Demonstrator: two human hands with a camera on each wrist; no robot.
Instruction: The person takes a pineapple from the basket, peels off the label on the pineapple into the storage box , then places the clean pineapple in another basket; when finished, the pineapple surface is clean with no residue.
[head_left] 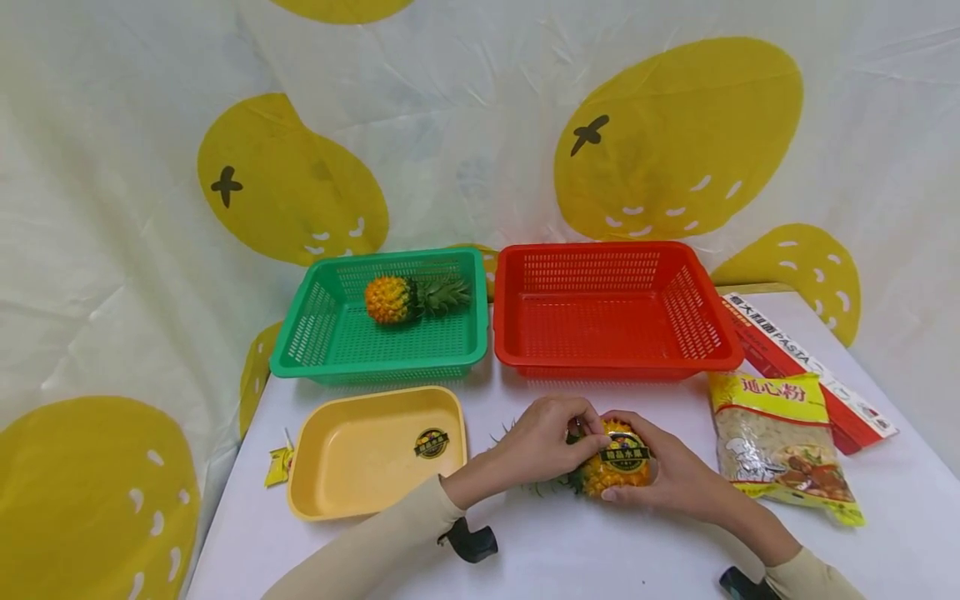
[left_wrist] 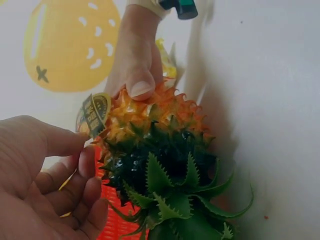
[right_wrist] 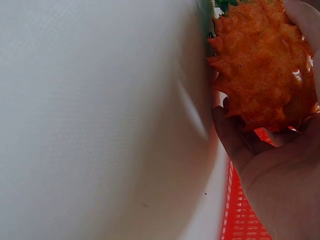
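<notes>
A spiky orange pineapple (head_left: 603,482) with green leaves lies on the table, crown toward the left. My right hand (head_left: 675,471) grips its orange body from the right side, fingers and thumb around it, as the right wrist view also shows with the hand (right_wrist: 280,180) around the fruit's end. On the pineapple is a round black-and-gold sticker (head_left: 625,452). My left hand (head_left: 551,442) reaches over the crown end. In the left wrist view, its thumb and forefinger pinch the edge of the sticker (left_wrist: 96,114), which stands partly away from the skin.
Behind stand a green basket (head_left: 378,367) holding another pineapple (head_left: 390,300) and a red basket (head_left: 615,362). A yellow tray (head_left: 352,467) with a similar sticker (head_left: 432,443) sits at left, beside a small yellow packet (head_left: 279,465). A macaroni bag (head_left: 783,450) and red pasta box (head_left: 847,417) lie at right.
</notes>
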